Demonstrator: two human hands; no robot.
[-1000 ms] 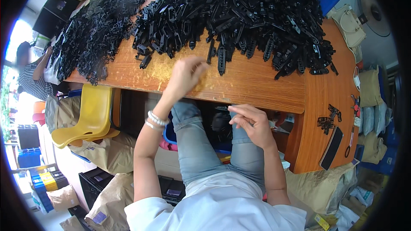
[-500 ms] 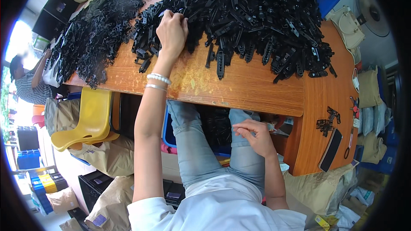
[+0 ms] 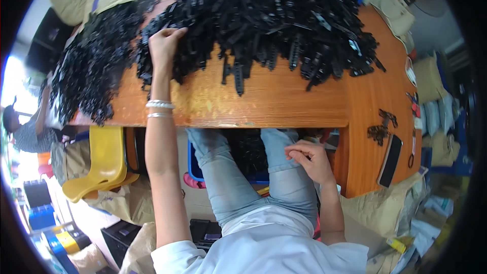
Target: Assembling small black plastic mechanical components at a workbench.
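Note:
My left hand point(image 3: 165, 48) reaches to the left part of a big heap of black plastic parts point(image 3: 253, 25) on the wooden table point(image 3: 284, 104). Its fingers are curled, and whatever they hold is hidden and slightly blurred. Two light bracelets circle that wrist. My right hand point(image 3: 310, 161) hovers over my right knee, below the table's front edge. The thumb and fingers there are bent together, with no part I can make out between them. Long, ladder-like black pieces stick out along the heap's near side.
A second heap of smaller black parts point(image 3: 91, 66) lies further left. On the right wing of the table are a phone point(image 3: 390, 161), a few dark clips point(image 3: 381, 128) and scissors point(image 3: 411, 158). A yellow chair point(image 3: 107, 160) stands left; another person point(image 3: 31, 134) sits beyond.
My left hand has shifted left along the heap's edge, its thumb now pointing right. The right hand stays by the knee, its fingers slightly turned. The whole view has tilted a little.

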